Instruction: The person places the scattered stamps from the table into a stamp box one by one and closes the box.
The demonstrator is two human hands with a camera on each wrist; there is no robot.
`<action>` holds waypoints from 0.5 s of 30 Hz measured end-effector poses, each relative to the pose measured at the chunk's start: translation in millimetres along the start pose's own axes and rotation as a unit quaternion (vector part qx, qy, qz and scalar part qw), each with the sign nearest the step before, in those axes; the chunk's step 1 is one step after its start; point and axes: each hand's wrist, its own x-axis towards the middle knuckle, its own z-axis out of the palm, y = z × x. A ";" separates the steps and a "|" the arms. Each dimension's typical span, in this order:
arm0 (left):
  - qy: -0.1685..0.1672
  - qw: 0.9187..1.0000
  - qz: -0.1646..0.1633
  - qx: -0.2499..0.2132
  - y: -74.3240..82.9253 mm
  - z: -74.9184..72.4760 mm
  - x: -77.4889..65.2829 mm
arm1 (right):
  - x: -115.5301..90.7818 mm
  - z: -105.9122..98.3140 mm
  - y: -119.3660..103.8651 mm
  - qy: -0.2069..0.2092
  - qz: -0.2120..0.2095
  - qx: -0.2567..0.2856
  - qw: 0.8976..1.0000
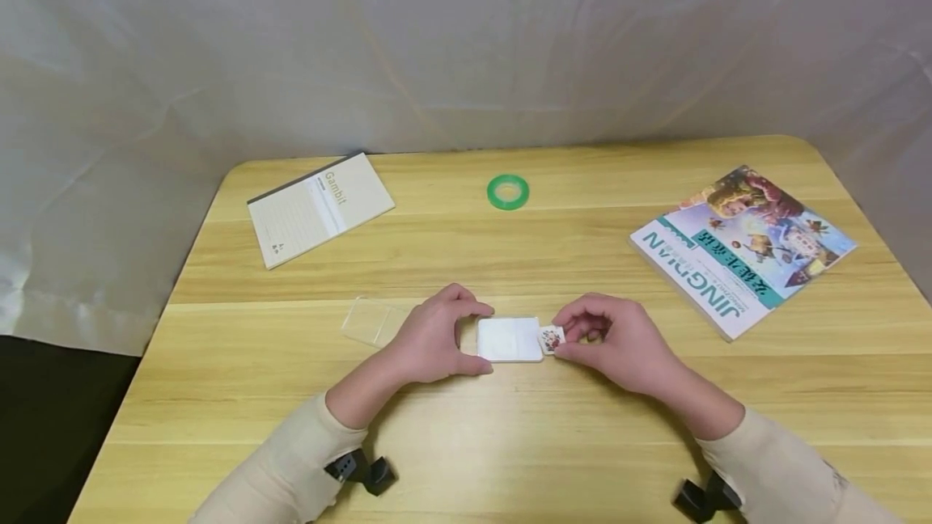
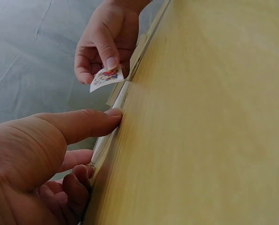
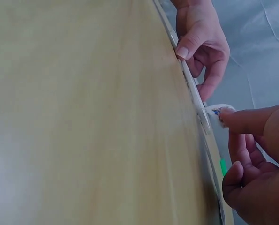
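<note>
A flat white rectangular case (image 1: 510,340) lies on the wooden table between the two hands. My left hand (image 1: 440,335) holds its left end, thumb on the near edge and index finger at the far one. Between thumb and fingers, my right hand (image 1: 612,338) pinches a small white card with a colourful printed picture (image 1: 551,338). This card meets the right end of the case in the head view. In the left wrist view the printed card (image 2: 106,78) is tilted up and slightly curved. A clear plastic rectangle (image 1: 371,322) lies partly hidden behind my left hand.
Farther back on the table (image 1: 451,249) lie a cream notebook (image 1: 320,209) at the left and a green tape roll (image 1: 507,178) in the middle. A book with a colourful cover (image 1: 743,249) lies at the right. Grey cloth (image 1: 466,47) hangs behind the table.
</note>
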 end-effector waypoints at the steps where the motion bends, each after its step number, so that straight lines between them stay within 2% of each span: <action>1: 0.000 1.000 0.000 0.000 -0.1 0.0 -0.1 | 1.3 1.6 -1.2 -0.003 0.006 0.011 1.000; 7: -0.001 1.000 0.003 -0.001 0.2 -0.7 0.1 | 11.3 13.8 -7.7 -0.020 0.012 0.037 0.999; 15: -0.004 1.000 0.006 -0.007 -0.2 -1.8 0.8 | 22.6 32.8 -11.5 -0.035 -0.011 0.014 0.999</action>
